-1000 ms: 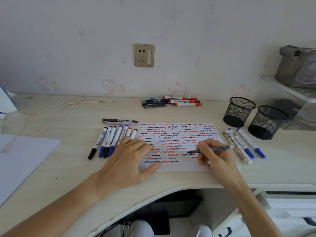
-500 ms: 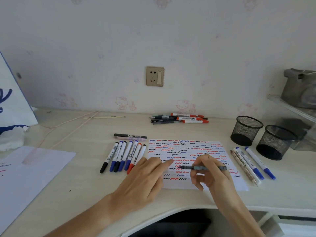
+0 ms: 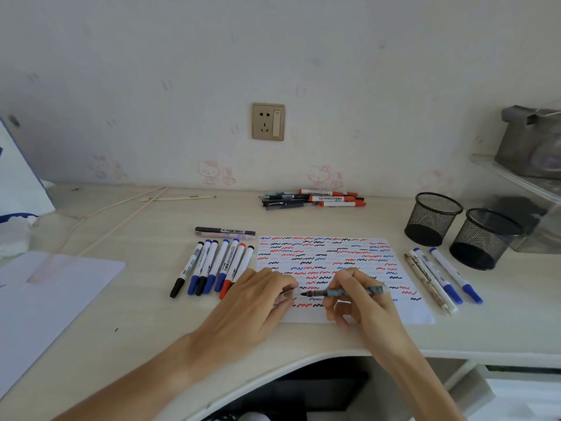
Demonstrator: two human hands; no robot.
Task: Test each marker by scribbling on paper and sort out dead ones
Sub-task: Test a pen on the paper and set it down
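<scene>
The person's right hand (image 3: 361, 302) holds a dark pen (image 3: 341, 292) level above the near part of the paper (image 3: 328, 262), fingers curled round the barrel, its bare tip pointing left toward the left hand (image 3: 258, 302). That left hand lies on the near left corner of the sheet with its fingers bent, and its fingertips seem to pinch something small and clear right at the pen's tip, likely a cap, though it is too blurred to be sure. The paper lies flat on the pale desk (image 3: 151, 299) and is covered in rows of short red, blue and black squiggles. Just left of the sheet a row of white markers (image 3: 212, 265) lies side by side, caps toward the person, in black, blue and red, with the left hand covering the near end of the rightmost ones. Two more pens (image 3: 225, 233) lie crosswise just beyond that row. To the right of the sheet lie a few more markers (image 3: 443, 276), two with blue caps, slanting toward the desk's edge. Near the wall a loose pile of pens and red-capped markers (image 3: 315, 199) lies under the wall socket (image 3: 268, 121). Two black mesh cups (image 3: 432, 218) stand at the right, close together. A blank sheet (image 3: 45, 299) lies at the far left.
</scene>
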